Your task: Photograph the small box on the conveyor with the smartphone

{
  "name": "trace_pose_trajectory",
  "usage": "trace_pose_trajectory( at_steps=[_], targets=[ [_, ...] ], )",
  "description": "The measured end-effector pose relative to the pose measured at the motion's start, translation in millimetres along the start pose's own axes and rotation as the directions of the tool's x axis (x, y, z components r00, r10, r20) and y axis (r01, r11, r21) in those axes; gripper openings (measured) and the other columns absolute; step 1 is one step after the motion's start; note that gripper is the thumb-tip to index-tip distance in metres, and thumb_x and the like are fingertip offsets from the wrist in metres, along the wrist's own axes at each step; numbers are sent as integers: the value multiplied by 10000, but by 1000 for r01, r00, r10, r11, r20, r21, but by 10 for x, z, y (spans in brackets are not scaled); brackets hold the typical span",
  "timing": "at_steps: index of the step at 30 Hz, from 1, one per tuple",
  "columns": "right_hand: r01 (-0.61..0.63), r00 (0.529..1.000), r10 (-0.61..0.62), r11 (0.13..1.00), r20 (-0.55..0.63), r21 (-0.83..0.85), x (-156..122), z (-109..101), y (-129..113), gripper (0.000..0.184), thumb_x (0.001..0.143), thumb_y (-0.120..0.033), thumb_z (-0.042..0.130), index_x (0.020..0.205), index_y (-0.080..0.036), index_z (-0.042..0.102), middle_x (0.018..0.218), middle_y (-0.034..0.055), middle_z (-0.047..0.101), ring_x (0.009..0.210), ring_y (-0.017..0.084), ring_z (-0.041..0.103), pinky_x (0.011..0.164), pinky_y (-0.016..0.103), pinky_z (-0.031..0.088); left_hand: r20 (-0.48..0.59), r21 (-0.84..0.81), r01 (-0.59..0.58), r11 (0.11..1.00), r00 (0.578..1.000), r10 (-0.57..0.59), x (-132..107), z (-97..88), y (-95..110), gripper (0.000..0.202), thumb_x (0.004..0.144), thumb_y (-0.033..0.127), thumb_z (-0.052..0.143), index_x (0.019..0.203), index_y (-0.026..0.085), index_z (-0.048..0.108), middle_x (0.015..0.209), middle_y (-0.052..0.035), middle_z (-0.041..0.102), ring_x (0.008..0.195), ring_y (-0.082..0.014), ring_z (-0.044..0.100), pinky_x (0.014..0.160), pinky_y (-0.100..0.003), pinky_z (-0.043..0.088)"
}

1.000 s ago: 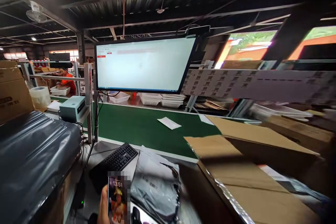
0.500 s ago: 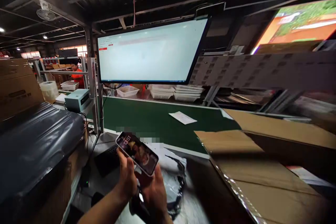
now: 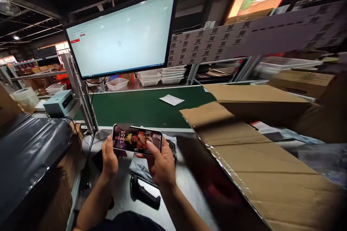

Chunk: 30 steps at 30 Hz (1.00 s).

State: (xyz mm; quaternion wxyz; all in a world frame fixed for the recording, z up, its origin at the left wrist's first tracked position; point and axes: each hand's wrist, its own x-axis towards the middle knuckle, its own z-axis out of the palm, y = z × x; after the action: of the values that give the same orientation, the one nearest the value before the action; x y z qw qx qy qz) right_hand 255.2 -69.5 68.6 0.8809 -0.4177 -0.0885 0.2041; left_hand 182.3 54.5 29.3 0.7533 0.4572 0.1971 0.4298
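Observation:
A smartphone (image 3: 137, 139) with a lit screen is held sideways in front of me, above the work table. My left hand (image 3: 108, 158) grips its left end with fingers wrapped round the edge. At the right end my right hand (image 3: 159, 164) holds it, thumb lying on the screen. Below the hands lie a black handheld barcode scanner (image 3: 143, 195) and a grey plastic mailer bag (image 3: 141, 171) on the table.
A large monitor (image 3: 121, 38) hangs over a green conveyor belt (image 3: 143, 106) carrying a white slip (image 3: 171, 99). An open cardboard box (image 3: 257, 148) fills the right side. A label printer (image 3: 58, 103) and a black plastic-covered bin (image 3: 27, 155) stand on the left. White baskets are stacked behind the belt.
The phone came up from the bottom edge, turned from upright to sideways, and both hands now hold it. The view tilted down and the scanner came into sight.

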Motion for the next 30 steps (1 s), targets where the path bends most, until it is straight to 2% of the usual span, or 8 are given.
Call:
trace_pose_trajectory(
  at_steps=[4,8,13,16,22,25,28,30],
  targets=[
    [0,998,-2,999,60,45,81,-80,13,941,592,-673,923,1295,-205,508,1177,98,666,972,302,691,567,380,633,-8,89,-61,994,998,62,7,78,32,604,874,739,718,893,144,618,770,-68,549,704,-186,552,614,-278,482],
    [-61,998,59,990,21,127,199,-122,-76,974,641,-618,891,1478,-322,491,1274,27,639,1099,283,679,694,349,650,28,136,-43,990,999,40,72,133,91,733,752,849,761,788,146,555,672,-36,473,551,-123,413,463,-244,364],
    [-97,995,98,989,-4,113,359,-49,-290,938,542,-431,885,1402,-288,539,1200,30,659,1078,307,681,733,393,651,92,202,16,979,995,-35,182,178,200,827,695,905,760,850,114,576,646,-53,510,532,-126,451,445,-223,367],
    [-103,995,101,985,20,140,399,-19,-364,901,533,-378,903,1361,-280,561,1135,28,661,1055,305,680,748,390,656,109,178,16,984,993,-35,219,216,274,837,697,872,787,992,121,561,666,-36,540,515,-132,483,428,-205,376],
    [-129,982,114,987,151,99,394,-149,-271,1077,639,-410,884,1574,-290,364,1223,91,635,1019,330,676,638,393,653,108,140,30,990,993,-46,220,252,291,888,689,829,822,1179,162,499,681,1,543,500,-149,539,413,-194,405],
    [-12,985,20,999,171,-44,386,-215,-178,1101,711,-451,912,1590,-285,269,1198,114,618,1048,337,680,608,372,649,122,156,41,987,991,-60,214,246,254,885,707,837,805,1192,166,493,693,-8,564,498,-168,554,410,-227,443],
    [36,976,-20,997,215,-68,365,-249,-132,1024,769,-412,896,1573,-315,270,1186,92,611,1043,295,690,630,339,651,128,175,26,984,991,-49,207,228,228,857,734,820,800,1210,169,507,686,-4,562,480,-171,551,402,-240,456],
    [-32,982,25,999,188,33,351,-251,-144,1002,735,-433,902,1558,-326,341,1207,72,605,996,266,691,614,335,647,126,167,8,986,992,-29,203,209,223,824,742,803,809,1195,169,539,673,-4,556,478,-159,550,410,-224,455]
  ],
)
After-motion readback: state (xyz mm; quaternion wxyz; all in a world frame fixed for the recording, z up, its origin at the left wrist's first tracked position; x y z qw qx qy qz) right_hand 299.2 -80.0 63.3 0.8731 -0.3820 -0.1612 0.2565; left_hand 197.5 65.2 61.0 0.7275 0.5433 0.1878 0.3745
